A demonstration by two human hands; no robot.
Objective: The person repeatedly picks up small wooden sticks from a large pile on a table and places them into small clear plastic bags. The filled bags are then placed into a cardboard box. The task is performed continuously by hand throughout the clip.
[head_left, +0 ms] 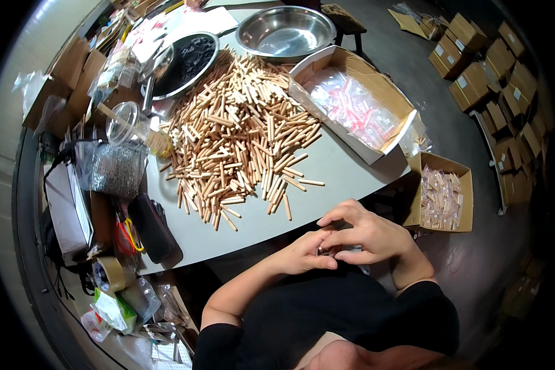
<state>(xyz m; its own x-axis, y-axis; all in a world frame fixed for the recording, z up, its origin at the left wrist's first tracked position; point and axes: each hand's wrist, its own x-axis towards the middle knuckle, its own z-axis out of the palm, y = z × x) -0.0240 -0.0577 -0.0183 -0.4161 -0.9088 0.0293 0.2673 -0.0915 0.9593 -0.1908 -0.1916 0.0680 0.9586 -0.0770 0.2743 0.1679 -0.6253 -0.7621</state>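
My left hand [310, 251] and my right hand [369, 233] meet just off the front edge of the white table [345, 179], close to my body. The left fingers are closed, and the right fingers curl over them. Something small sits between the two hands, mostly hidden by the fingers; a bit of pale, shiny material shows below them. Beyond the hands, a big heap of short wooden dowels [228, 132] covers the middle of the table, with a few strays at its near side.
Behind the heap stand a steel basin [285, 31] and a bowl of black material [188, 65]. An open carton [385, 92] of small plastic bags lies at the right; a lower box [465, 191] holds bagged dowels. Tape [109, 274], scissors [129, 234] and a black case [153, 228] crowd the left.
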